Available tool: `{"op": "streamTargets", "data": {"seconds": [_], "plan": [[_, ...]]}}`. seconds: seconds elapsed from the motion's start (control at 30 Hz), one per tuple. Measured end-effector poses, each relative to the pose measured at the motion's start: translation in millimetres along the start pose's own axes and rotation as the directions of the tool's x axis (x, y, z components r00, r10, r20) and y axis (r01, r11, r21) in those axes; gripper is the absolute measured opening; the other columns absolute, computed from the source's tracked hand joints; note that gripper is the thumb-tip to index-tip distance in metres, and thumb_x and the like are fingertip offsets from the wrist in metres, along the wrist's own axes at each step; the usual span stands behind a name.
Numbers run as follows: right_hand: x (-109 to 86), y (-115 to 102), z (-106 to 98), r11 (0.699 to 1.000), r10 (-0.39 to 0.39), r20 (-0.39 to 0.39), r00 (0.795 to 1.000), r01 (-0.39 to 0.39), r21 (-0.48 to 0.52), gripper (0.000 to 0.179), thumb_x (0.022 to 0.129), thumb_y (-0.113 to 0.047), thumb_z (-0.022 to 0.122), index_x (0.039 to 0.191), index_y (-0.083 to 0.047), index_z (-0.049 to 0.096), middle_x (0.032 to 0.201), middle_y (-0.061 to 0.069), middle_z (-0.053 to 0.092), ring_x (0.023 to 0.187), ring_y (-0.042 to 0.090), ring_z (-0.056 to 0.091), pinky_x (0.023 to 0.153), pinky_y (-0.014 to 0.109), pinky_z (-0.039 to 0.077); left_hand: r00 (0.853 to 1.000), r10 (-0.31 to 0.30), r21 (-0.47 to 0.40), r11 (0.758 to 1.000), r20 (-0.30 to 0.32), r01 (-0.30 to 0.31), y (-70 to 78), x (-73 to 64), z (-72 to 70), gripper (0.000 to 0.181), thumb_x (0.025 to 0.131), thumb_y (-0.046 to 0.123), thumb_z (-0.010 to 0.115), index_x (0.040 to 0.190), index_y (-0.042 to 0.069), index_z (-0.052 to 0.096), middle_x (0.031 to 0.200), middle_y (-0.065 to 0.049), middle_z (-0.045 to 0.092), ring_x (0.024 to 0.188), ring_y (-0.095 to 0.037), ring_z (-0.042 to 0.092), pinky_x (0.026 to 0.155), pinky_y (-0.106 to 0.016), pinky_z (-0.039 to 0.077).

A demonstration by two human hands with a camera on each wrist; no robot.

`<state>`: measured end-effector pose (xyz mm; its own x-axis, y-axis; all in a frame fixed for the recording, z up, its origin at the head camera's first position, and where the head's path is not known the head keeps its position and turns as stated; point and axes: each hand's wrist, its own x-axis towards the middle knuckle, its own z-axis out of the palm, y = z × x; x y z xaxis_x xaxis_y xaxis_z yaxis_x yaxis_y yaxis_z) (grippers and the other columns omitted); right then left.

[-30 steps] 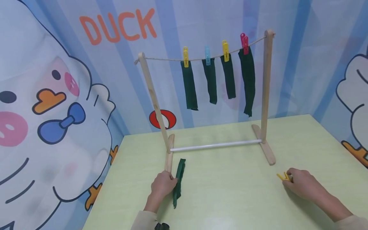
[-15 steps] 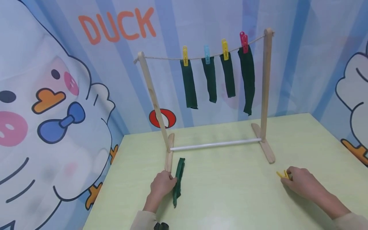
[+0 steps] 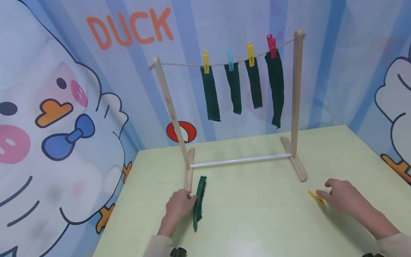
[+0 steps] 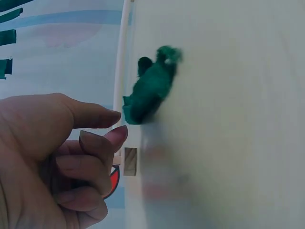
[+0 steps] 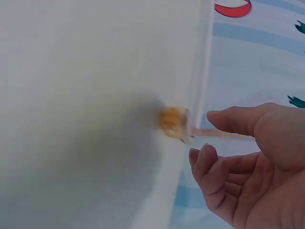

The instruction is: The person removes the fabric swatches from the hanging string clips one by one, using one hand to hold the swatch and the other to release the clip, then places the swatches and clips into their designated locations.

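A narrow green cloth strip (image 3: 199, 207) lies folded on the table at the front left. Just to its left is my left hand (image 3: 180, 204); the left wrist view shows its fingers (image 4: 93, 160) loosely bent, thumb and forefinger slightly apart, with the crumpled cloth (image 4: 151, 93) beyond the tips. Over at the right, a yellow clothespin (image 3: 319, 201) lies on the table. Next to it, my right hand (image 3: 345, 200) has its thumb and fingers spread. In the right wrist view the clothespin (image 5: 172, 121) is blurred and stands clear of the fingertips.
A wooden stand (image 3: 297, 96) with a white bottom bar (image 3: 240, 161) holds up a string. Several green strips hang there from yellow, blue and red clothespins, such as the leftmost strip (image 3: 210, 94). Behind the table (image 3: 250, 207) is a printed duck backdrop (image 3: 128, 28).
My right hand has let go of the yellow clothespin and drawn slightly away, its fingers now apart. The left hand has stayed beside the cloth strip.
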<state>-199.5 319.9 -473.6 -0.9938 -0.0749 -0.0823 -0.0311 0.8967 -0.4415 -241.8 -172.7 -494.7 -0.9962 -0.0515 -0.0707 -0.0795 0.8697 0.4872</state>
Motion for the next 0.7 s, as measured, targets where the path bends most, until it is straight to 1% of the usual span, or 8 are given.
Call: {"op": "streamTargets", "data": {"seconds": [0.07,0.13,0.27,0.37,0.47,0.57,0.7], "plan": [[1.5,-1.9,-11.6,1.0,-0.019,-0.037,0.999,0.018,-0.015,0.053,0.095,-0.023,0.066,0.11,0.026,0.053,0.083,0.027,0.067,0.072,0.032,0.067,0.06,0.045,0.054,1.0,0.001,-0.015,1.0,-0.008,-0.001,1.6,0.9,-3.6,0.037,0.095,0.029,0.067,0.064,0.012,0.058,0.055,0.002,0.047,0.048,-0.014,0.044,0.043,-0.028,0.03],[2.9,-5.4,-20.8,0.999,-0.044,-0.083,0.996,0.042,-0.022,0.05,0.096,-0.02,0.065,0.111,0.025,0.054,0.081,0.026,0.067,0.071,0.034,0.067,0.058,0.045,0.054,1.0,0.006,-0.02,1.0,-0.017,-0.006,4.3,2.1,-8.3,0.036,0.095,0.029,0.066,0.064,0.012,0.06,0.055,0.002,0.048,0.048,-0.014,0.044,0.043,-0.027,0.03],[7.4,-17.3,-34.4,0.997,-0.081,-0.138,0.987,0.08,-0.013,0.048,0.097,-0.019,0.063,0.114,0.025,0.054,0.08,0.024,0.067,0.068,0.031,0.066,0.056,0.043,0.052,0.999,0.036,-0.001,0.999,-0.031,-0.036,12.4,5.8,-17.9,0.033,0.096,0.029,0.066,0.068,0.012,0.062,0.057,0.0,0.052,0.049,-0.015,0.047,0.044,-0.027,0.033],[12.8,-29.2,-39.8,0.994,-0.105,-0.148,0.983,0.107,0.006,0.047,0.098,-0.019,0.062,0.116,0.023,0.054,0.08,0.02,0.067,0.067,0.028,0.065,0.055,0.042,0.052,0.998,0.054,0.02,0.998,-0.038,-0.053,19.2,9.0,-25.8,0.032,0.097,0.029,0.066,0.07,0.012,0.063,0.059,0.0,0.053,0.05,-0.015,0.049,0.045,-0.028,0.035],[19.8,-44.5,-41.5,0.991,-0.124,-0.163,0.979,0.131,0.031,0.045,0.097,-0.019,0.063,0.118,0.021,0.055,0.081,0.019,0.067,0.067,0.026,0.064,0.056,0.041,0.052,0.997,0.06,0.022,0.998,-0.051,-0.059,27.1,12.6,-35.4,0.03,0.097,0.029,0.066,0.073,0.012,0.063,0.059,0.0,0.056,0.051,-0.016,0.05,0.045,-0.028,0.036],[28.0,-62.8,-42.7,0.987,-0.128,-0.18,0.975,0.142,0.069,0.044,0.098,-0.02,0.063,0.118,0.019,0.057,0.082,0.019,0.068,0.065,0.023,0.064,0.055,0.04,0.052,0.992,0.087,-0.011,0.996,-0.09,-0.088,36.3,17.9,-44.8,0.026,0.097,0.027,0.065,0.077,0.011,0.064,0.06,0.0,0.056,0.051,-0.016,0.051,0.044,-0.028,0.036],[41.1,-90.6,-48.1,0.978,-0.143,-0.219,0.965,0.172,0.121,0.04,0.099,-0.021,0.061,0.117,0.015,0.061,0.086,0.017,0.069,0.066,0.02,0.062,0.056,0.037,0.051,0.978,0.14,-0.049,0.988,-0.155,-0.149,47.6,27.1,-51.7,0.021,0.098,0.024,0.062,0.086,0.008,0.067,0.063,-0.003,0.055,0.05,-0.017,0.051,0.042,-0.027,0.037]]}}
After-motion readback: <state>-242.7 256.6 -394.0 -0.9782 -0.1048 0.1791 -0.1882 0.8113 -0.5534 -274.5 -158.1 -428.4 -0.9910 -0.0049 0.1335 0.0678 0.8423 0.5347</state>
